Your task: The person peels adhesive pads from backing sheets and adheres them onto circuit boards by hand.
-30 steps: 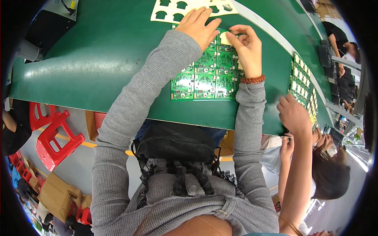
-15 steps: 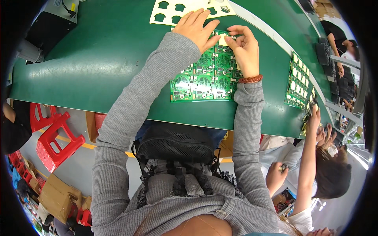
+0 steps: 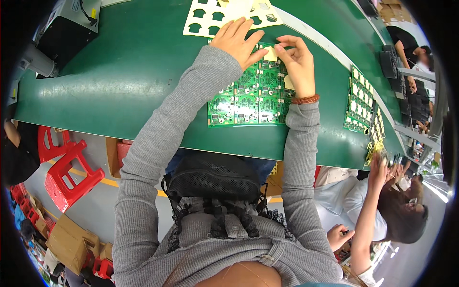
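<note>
Evidently, the green circuit-board panel (image 3: 246, 107) is lying flat on the worktop (image 3: 119, 86), directly before the person, probably for easy reach by both hands. Its near edge is facing the person and running roughly along the worktop's front edge, with at least 3 boards showing across. Which way its long axis is running, I am not able to tell, since the hands are covering parts of it. The left hand (image 3: 239, 44) is spreading loose fingers over the far side, grasping nothing visible, perhaps steadying the panel; its thumb is meeting a cream pad (image 3: 270, 55) from the left. The right hand (image 3: 297, 57) is holding its thumb at the pad's right side; whether that grip is pinching or merely pressing, I cannot tell. A 2nd pad (image 3: 288, 82) is sitting beside the right palm. Beyond, a cut-out sheet (image 3: 206, 23) is lying, apparently handy.
</note>
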`<action>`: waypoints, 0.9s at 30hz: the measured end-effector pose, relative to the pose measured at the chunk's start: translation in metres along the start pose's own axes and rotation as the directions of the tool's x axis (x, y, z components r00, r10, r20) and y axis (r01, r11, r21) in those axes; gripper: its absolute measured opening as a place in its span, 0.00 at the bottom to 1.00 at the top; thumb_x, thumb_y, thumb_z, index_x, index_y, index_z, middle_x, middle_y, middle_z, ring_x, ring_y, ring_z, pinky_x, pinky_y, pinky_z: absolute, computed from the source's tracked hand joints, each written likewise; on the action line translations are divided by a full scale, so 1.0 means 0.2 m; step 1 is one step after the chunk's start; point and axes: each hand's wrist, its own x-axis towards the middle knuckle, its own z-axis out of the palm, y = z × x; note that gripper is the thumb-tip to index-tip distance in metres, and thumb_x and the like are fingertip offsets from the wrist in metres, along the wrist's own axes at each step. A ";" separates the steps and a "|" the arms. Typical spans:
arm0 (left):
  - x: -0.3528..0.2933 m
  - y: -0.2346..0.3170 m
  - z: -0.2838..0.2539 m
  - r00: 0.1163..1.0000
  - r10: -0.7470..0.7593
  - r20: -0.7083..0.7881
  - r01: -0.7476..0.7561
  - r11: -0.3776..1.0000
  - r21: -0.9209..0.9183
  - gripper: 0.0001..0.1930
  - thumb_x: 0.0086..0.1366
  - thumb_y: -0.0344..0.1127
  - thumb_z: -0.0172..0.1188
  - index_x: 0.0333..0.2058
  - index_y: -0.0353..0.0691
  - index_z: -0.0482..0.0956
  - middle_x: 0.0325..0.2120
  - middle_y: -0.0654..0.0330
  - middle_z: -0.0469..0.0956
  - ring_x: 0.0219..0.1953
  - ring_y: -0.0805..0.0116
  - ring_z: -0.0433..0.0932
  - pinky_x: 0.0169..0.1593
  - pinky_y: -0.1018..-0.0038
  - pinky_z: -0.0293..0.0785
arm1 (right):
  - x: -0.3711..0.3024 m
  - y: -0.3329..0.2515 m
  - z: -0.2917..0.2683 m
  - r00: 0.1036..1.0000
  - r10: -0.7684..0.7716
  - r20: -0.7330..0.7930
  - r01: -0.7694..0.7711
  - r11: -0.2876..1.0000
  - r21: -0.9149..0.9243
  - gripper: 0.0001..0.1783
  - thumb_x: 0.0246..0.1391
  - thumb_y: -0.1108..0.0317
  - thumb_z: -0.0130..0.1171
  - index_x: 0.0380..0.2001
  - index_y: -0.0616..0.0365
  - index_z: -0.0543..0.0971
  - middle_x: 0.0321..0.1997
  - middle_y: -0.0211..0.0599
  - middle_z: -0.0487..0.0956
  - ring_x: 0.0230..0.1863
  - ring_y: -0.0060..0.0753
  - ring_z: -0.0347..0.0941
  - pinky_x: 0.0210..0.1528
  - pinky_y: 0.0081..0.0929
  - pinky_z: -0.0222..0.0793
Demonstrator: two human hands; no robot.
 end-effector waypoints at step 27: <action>0.05 0.07 0.06 0.969 -0.237 0.066 0.234 0.971 0.050 0.40 0.44 0.69 0.54 0.52 0.50 0.65 0.56 0.45 0.53 0.60 0.39 0.43 0.59 0.43 0.31 | 0.00 0.02 -0.05 0.999 0.042 0.017 -0.038 0.979 -0.200 0.07 0.43 0.78 0.60 0.29 0.67 0.76 0.21 0.19 0.67 0.21 0.08 0.56 0.22 0.08 0.53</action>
